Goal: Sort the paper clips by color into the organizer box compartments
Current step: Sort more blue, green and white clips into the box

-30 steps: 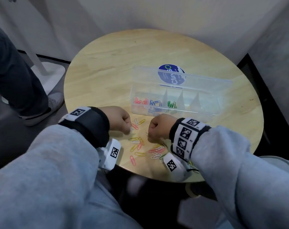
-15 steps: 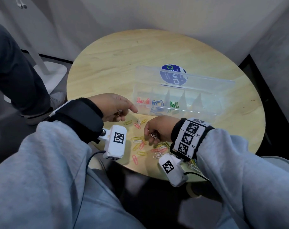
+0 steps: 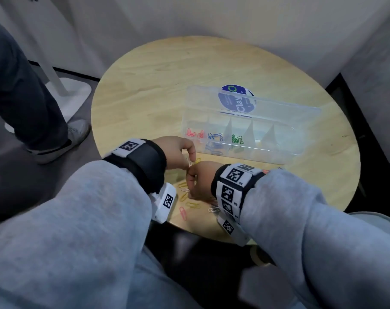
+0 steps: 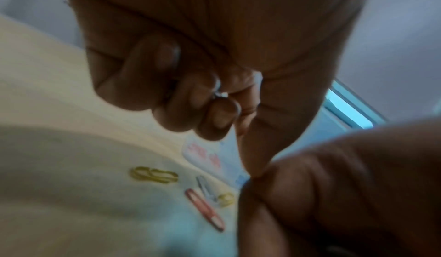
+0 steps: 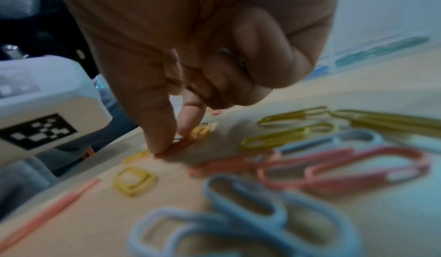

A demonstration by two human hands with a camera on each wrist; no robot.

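Observation:
The clear organizer box (image 3: pixel 285 150) lies open on the round table (image 3: pixel 156 85), with red clips (image 3: pixel 194 133), blue clips (image 3: pixel 214 136) and green clips (image 3: pixel 237 139) in its three left compartments. Loose yellow (image 3: pixel 192 205), pink (image 3: pixel 183 212) and white (image 3: pixel 213 210) clips lie near the front edge. My left hand (image 3: pixel 180 152) hovers over them, its curled fingers holding a white clip (image 4: pixel 219 95). My right hand (image 5: pixel 171 144) touches the left hand. Its thumb and forefinger pinch a red clip (image 5: pixel 177 147) on the table, and its curled fingers keep a silvery clip (image 5: pixel 240 61).
The box lid (image 3: pixel 236 101) with a blue round sticker stands open behind the compartments. The two right compartments look bare. Another person's leg and shoe (image 3: pixel 55 139) and a white stand base (image 3: pixel 73 94) are on the floor at the left. Walls close in behind the table.
My left hand has come back from beside the box and now meets the right hand. The right hand has lowered its thumb and forefinger onto a red clip.

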